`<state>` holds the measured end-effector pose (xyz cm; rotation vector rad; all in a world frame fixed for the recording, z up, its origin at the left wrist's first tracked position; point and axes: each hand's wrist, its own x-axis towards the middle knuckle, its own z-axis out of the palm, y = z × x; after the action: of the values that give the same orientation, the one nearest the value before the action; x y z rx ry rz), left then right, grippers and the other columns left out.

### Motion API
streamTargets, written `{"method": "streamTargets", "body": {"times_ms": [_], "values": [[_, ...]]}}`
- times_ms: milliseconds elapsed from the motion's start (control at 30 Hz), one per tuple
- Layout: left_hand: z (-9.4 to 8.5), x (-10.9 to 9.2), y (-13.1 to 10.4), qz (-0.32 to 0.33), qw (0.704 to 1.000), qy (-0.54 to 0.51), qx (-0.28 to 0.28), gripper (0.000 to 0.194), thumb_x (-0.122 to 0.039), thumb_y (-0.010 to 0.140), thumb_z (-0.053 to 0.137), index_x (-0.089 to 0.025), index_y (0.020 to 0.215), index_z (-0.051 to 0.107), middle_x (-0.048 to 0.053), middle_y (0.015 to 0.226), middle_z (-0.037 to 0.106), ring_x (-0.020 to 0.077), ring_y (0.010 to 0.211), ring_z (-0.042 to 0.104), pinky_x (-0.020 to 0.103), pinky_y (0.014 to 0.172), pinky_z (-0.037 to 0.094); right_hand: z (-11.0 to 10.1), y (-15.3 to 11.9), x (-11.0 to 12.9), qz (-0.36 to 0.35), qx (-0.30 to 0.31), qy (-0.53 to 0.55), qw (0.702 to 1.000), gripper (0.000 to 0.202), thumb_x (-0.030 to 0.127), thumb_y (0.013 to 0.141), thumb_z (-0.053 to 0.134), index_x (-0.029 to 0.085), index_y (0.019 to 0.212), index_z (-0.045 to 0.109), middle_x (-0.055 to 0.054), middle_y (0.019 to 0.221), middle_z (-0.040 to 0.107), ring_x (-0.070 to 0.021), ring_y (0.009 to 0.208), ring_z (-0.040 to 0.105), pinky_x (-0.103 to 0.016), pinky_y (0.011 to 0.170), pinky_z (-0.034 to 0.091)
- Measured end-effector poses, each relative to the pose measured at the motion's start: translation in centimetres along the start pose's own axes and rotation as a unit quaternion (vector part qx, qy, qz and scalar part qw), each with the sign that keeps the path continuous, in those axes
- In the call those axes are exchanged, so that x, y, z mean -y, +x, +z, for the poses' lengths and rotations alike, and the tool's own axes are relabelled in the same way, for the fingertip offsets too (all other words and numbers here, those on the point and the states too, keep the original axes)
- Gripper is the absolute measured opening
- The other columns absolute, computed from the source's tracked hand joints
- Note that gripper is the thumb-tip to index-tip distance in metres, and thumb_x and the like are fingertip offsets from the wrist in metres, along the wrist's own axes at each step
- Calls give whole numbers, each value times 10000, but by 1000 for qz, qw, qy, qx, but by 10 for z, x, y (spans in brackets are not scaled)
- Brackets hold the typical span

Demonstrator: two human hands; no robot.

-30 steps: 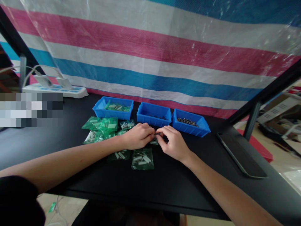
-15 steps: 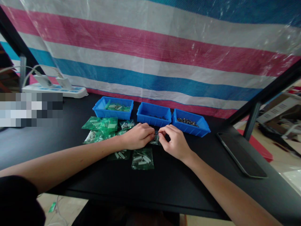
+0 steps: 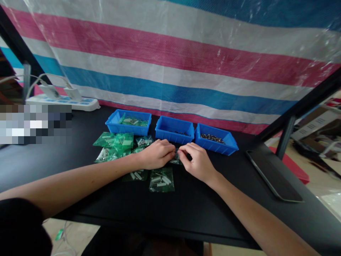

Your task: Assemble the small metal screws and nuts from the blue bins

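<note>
Nearest on the black table (image 3: 186,217) lies a clear green-tinted bag of white cylindrical parts (image 3: 161,180). Beyond it, the left hand (image 3: 161,153) is curled, thumb against fingers; whether it grips anything I cannot tell. Just right, the right hand (image 3: 196,158) has thumb and forefinger drawn together, anything pinched there too small to make out. A small clear bag (image 3: 175,159) shows between and below them. A smartphone (image 3: 273,176) lies far right; green bags (image 3: 114,141) pile left. Farther stand three blue bins (image 3: 174,136), then a striped tarp (image 3: 170,46).
</note>
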<state>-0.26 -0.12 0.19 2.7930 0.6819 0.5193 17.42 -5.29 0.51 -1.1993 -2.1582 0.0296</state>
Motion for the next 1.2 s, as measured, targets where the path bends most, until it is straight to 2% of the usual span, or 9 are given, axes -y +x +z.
{"method": "streamTargets", "body": {"times_ms": [300, 367, 500, 633, 1200], "values": [[1, 0, 0, -3, 1000, 11, 2, 241, -235, 913, 350, -147, 774, 526, 38, 736, 549, 163, 750, 499, 279, 720, 365, 1, 1, 2, 0, 13, -28, 1000, 315, 221, 887, 423, 183, 591, 522, -18, 587, 547, -154, 611, 489, -282, 610, 372], [1, 0, 1, -1, 1000, 10, 1, 242, -236, 914, 348, -147, 778, 527, 36, 735, 551, 162, 749, 499, 279, 724, 365, -1, 0, 2, 9, 7, -23, 1000, 282, 223, 884, 427, 180, 631, 545, -20, 610, 562, -156, 626, 503, -282, 621, 380], [1, 1, 0, 6, 1000, 3, -1, 246, -230, 918, 341, -149, 774, 524, 31, 730, 559, 160, 756, 502, 276, 731, 365, -3, 0, 3, 21, -8, 0, 1000, 76, 183, 801, 507, 165, 803, 582, -17, 657, 577, -163, 658, 531, -282, 646, 407], [1, 1, 0, 6, 1000, 5, -3, 248, -232, 918, 342, -148, 778, 529, 30, 731, 562, 161, 758, 505, 276, 732, 363, -2, 0, 3, 14, -1, -1, 1000, 89, 133, 764, 497, 158, 800, 575, -22, 669, 571, -166, 667, 534, -284, 651, 414], [1, 0, 0, -2, 1000, 3, -1, 245, -244, 917, 345, -150, 775, 522, 32, 733, 547, 161, 754, 503, 277, 727, 366, -1, 0, 2, 26, -7, -22, 999, 221, 207, 863, 439, 173, 680, 559, -24, 644, 573, -153, 644, 525, -267, 622, 386]]}}
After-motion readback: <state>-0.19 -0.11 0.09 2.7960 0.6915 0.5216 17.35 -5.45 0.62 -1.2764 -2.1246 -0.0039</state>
